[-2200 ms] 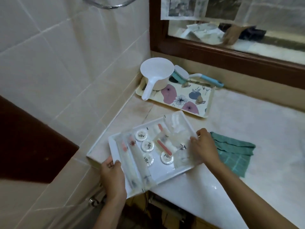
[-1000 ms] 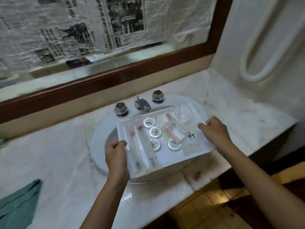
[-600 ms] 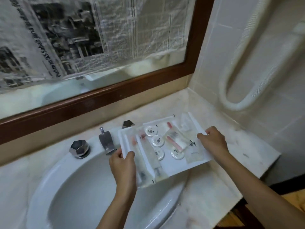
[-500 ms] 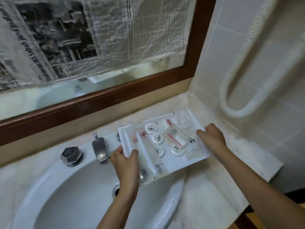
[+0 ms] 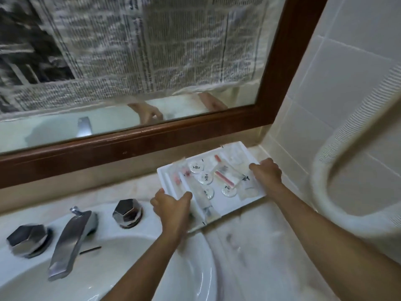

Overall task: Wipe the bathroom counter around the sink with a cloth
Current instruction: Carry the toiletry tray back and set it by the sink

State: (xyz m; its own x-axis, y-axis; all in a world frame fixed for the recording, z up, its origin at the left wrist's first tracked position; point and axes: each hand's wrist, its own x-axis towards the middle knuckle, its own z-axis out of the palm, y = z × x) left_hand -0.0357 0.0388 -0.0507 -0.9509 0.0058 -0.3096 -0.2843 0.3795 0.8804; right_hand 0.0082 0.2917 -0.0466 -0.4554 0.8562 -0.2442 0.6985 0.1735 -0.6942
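I hold a white tray (image 5: 230, 208) of wrapped toiletries with both hands, low over the marble counter (image 5: 260, 246) in the back right corner, right of the sink (image 5: 121, 268). My left hand (image 5: 171, 208) grips the tray's near left edge. My right hand (image 5: 265, 171) grips its right edge. On the tray lie several round white packets, clear sachets and a pink-capped tube. Whether the tray touches the counter I cannot tell. The cloth is out of view.
A chrome faucet (image 5: 69, 237) with two faceted knobs (image 5: 128, 212) stands behind the basin. A brown-framed mirror (image 5: 152, 140) covered with newspaper runs along the back. The tiled wall at right carries a white looped hose (image 5: 325, 192).
Both hands carried the tray from the counter's left end, across the sink, to the back right corner. The green cloth has dropped out of view to the left.
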